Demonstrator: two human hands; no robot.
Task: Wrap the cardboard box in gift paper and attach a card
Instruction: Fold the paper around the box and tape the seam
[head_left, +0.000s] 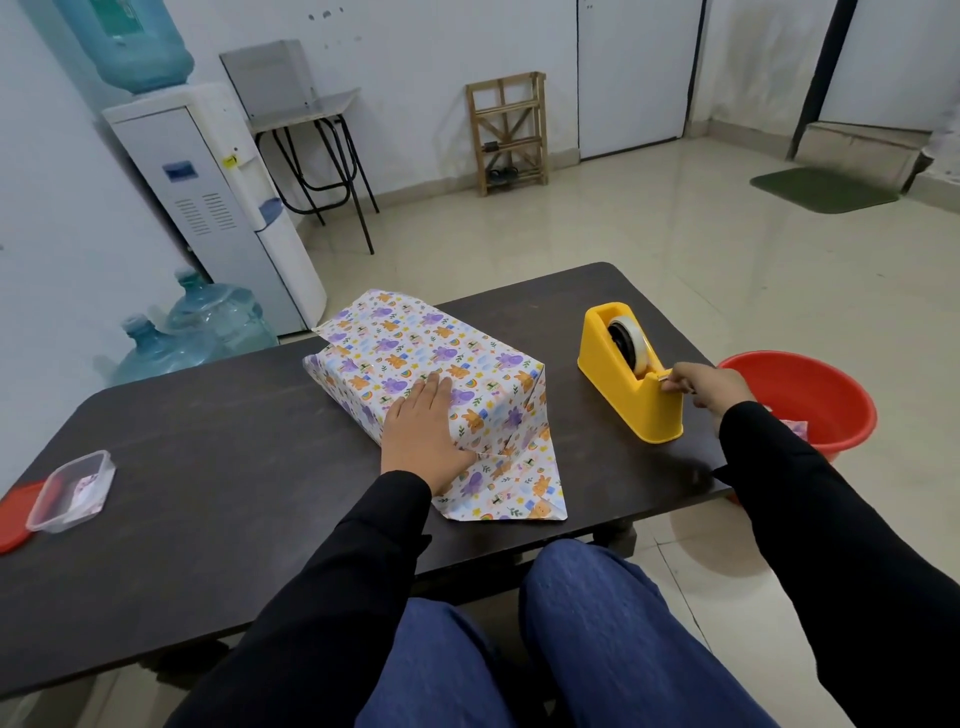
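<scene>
A box wrapped in white gift paper with purple and orange animal prints (410, 348) lies on the dark table (218, 426). Its near end is unsealed, and a folded paper flap (514, 488) spreads flat toward me. My left hand (423, 431) presses flat on the box's near top edge, fingers straight. My right hand (701, 387) pinches the tape end at the cutter of a yellow tape dispenser (628, 374), which stands to the right of the box.
A clear plastic container (72, 491) with a red lid (13, 514) beside it sits at the table's left edge. A red basin (810, 402) is on the floor at the right. Water dispenser (208, 197) and bottles (208, 327) stand far left.
</scene>
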